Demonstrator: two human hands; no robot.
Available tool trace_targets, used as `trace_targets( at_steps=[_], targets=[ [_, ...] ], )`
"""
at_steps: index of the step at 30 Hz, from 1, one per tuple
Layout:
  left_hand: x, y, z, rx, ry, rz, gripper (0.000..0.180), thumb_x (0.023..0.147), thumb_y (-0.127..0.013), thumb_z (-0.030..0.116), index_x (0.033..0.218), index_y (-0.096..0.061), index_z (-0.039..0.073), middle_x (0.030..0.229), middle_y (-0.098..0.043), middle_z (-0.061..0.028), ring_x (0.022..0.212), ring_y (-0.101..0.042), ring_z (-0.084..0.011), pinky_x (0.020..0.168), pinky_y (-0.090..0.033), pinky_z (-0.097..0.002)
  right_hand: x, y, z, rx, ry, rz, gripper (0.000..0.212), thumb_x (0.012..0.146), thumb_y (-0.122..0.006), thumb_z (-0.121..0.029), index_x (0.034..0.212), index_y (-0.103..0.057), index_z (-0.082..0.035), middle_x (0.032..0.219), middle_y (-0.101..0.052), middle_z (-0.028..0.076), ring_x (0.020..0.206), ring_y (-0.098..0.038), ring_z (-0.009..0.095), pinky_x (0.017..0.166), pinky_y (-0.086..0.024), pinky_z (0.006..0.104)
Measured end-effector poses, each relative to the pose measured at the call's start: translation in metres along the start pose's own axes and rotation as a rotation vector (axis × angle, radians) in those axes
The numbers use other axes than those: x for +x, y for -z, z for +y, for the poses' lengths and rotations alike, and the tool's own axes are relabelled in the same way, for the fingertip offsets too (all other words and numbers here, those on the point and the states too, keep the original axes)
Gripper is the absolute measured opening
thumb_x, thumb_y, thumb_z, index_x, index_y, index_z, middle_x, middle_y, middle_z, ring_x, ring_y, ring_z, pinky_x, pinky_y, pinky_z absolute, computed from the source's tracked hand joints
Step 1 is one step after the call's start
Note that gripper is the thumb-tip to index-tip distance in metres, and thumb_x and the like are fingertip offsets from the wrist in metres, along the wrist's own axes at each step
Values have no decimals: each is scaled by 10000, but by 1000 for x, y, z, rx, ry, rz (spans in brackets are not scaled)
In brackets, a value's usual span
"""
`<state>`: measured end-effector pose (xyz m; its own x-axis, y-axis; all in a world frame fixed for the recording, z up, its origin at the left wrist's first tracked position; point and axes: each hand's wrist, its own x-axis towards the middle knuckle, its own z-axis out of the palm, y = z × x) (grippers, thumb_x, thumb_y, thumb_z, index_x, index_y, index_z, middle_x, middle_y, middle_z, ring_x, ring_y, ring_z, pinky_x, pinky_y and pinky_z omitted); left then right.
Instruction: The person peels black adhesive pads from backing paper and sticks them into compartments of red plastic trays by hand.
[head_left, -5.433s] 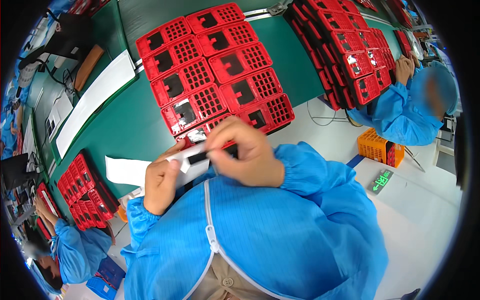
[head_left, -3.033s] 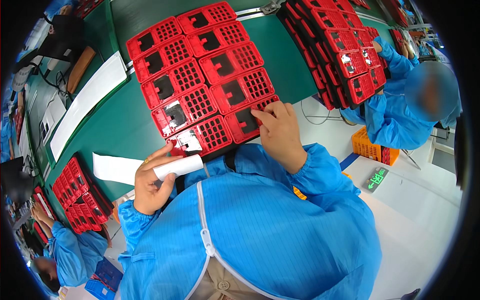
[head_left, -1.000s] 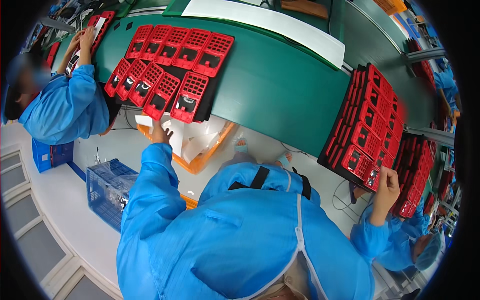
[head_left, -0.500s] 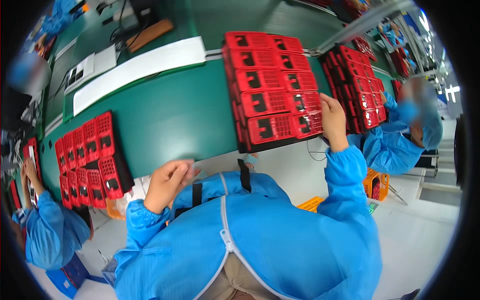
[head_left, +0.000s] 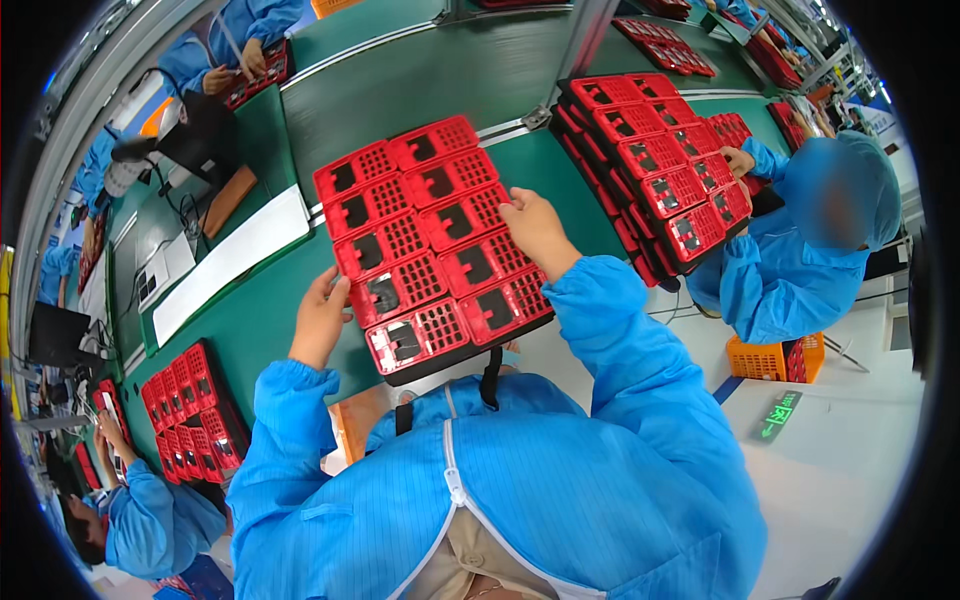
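A black tray of red grid-backed plastic frames (head_left: 437, 225) lies tilted in front of me, over the near edge of the green table. Its frames sit in two columns with dark cutouts, and a glossy piece shows in the nearest left one. My right hand (head_left: 540, 232) grips the tray's right edge, thumb on top and the other fingers mostly hidden. Beside the left edge is my left hand (head_left: 320, 318), its fingers bent and apart; whether it touches the tray I cannot tell.
A stack of similar trays (head_left: 660, 165) stands to the right, with a co-worker (head_left: 800, 255) behind it. Another loaded tray (head_left: 195, 415) lies at left near a second person (head_left: 155, 525). A white strip (head_left: 235, 265) lies on the green table (head_left: 265, 310). An orange crate (head_left: 765, 360) stands on the floor.
The view has turned. The tray and my right hand now sit further left in view, the tray at a new angle. My left hand has come up to its left edge.
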<state>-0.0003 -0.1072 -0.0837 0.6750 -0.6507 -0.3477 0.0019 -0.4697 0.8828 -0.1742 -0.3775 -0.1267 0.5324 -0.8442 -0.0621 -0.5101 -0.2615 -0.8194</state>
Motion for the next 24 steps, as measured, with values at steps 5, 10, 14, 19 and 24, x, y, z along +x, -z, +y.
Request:
trace_targets(
  at_steps=[5, 10, 14, 19, 24],
  targets=[
    [6, -7, 0, -135, 34, 21, 403, 947, -457, 242, 1293, -489, 37, 1055, -628, -46, 859, -580, -129, 707, -457, -276, 25, -11, 16, 130, -64, -108, 528, 820, -537, -357, 1198, -556, 11, 1116, -573, 274, 1089, -519, 404, 938, -427, 421],
    [-14, -10, 29, -231, 10, 33, 388, 939, -484, 217, 1275, -493, 23, 1050, -628, -50, 856, -595, -121, 707, -479, -271, 14, 13, -14, 309, -28, 6, 388, 800, -524, -321, 993, -671, -17, 854, -659, 223, 843, -624, 396, 813, -478, 442],
    [-27, -28, 83, -399, -55, 31, 352, 935, -502, 197, 1237, -493, 17, 1060, -622, -67, 866, -620, -141, 729, -514, -278, 15, 71, -29, 375, -10, -6, 341, 831, -543, -251, 1006, -647, 22, 892, -664, 169, 844, -622, 278, 783, -474, 358],
    [-31, -94, 151, -528, -109, -189, 384, 914, -557, 205, 1224, -461, 0, 1049, -616, -88, 901, -614, -153, 729, -509, -282, 20, 205, -55, 331, -20, 17, 286, 868, -579, -216, 1002, -649, 26, 947, -665, 111, 903, -600, 168, 818, -453, 287],
    [-12, -200, 193, -569, -129, -307, 527, 874, -625, 276, 1260, -417, -16, 992, -608, -74, 847, -579, -129, 688, -437, -255, 65, 334, -3, 547, -192, -97, 263, 902, -545, -209, 1053, -625, -9, 983, -674, 68, 848, -640, 174, 778, -496, 290]
  ],
)
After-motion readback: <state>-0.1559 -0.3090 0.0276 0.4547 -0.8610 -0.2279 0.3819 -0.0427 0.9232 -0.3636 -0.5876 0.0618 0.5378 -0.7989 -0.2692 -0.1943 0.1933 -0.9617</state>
